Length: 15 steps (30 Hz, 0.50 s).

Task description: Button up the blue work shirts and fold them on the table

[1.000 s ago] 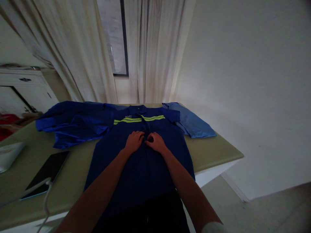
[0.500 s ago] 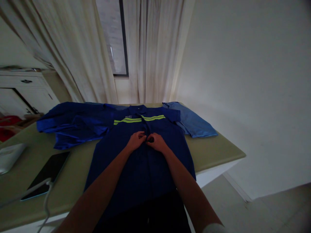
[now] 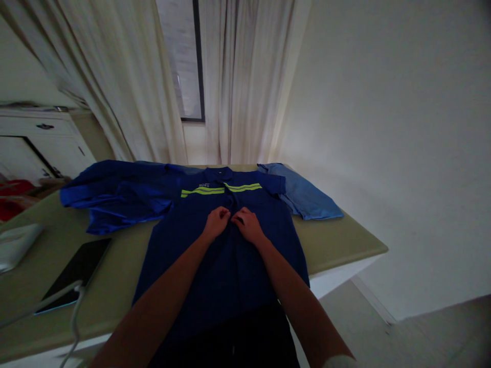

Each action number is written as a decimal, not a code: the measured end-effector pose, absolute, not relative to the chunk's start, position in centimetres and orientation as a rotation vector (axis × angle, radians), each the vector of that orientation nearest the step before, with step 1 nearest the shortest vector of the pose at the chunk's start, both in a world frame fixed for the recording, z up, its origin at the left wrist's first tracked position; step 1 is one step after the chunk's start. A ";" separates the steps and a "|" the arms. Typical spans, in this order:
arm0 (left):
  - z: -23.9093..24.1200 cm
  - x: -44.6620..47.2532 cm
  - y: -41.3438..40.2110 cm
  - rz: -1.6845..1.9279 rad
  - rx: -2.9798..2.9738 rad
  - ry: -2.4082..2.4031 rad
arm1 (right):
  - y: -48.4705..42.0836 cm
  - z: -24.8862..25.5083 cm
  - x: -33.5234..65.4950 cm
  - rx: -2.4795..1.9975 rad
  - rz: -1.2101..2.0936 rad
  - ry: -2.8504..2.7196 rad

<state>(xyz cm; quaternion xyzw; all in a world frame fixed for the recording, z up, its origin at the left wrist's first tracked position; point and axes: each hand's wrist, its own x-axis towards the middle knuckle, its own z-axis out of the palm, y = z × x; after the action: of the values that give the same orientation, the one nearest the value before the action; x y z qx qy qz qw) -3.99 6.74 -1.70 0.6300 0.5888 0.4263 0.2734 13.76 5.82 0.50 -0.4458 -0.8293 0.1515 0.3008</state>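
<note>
- At the centre of the frame, the dark blue shirt (image 3: 230, 266) lies face up on the tabletop (image 3: 337, 243), with both hands close together at its front opening (image 3: 232, 200).
- The left hand (image 3: 218, 221) has its fingers drawn narrow against the cloth; whether fabric is pinched between them cannot be told, so a loose hold could let the edge slip.
- The right hand (image 3: 247, 225), just beside it, curls thumb and fingers into a small gap; its grip cannot be told either. Fingers this crowded could hide the edge and block each other.
- Dark cloth in dim light gives little contrast, so a fold or misplaced edge could easily go unnoticed.
- Across the chest, the yellow-green stripes (image 3: 245, 187) seem slightly uneven where they meet; a sideways tug could skew the two front halves further.
- Left of centre, the bright blue garment (image 3: 130, 191) adjoins the shirt, and at right the light blue cloth (image 3: 312, 197) touches its sleeve; a strong pull could rumple either.
- Toward the bottom of the frame, the shirt's lower end merges with dark clothing, so leaning against it could drag the fabric.
</note>
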 end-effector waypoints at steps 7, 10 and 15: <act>-1.3 -3.9 6.4 1.231 1.651 1.443 | 6.5 -0.3 13.9 -1.255 0.528 -1.988; -1.1 -4.1 6.3 1.195 1.715 1.362 | 6.6 -0.4 13.9 -1.274 0.515 -1.920; -1.3 -3.7 5.4 0.935 2.199 1.434 | 6.7 0.6 14.4 -1.226 0.553 -1.936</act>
<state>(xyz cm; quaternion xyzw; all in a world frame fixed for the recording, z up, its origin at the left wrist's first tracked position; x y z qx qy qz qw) -3.72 5.35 -1.27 0.7766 0.5066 0.3302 0.1767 14.44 6.70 0.59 -0.4805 -0.7591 0.2167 0.3821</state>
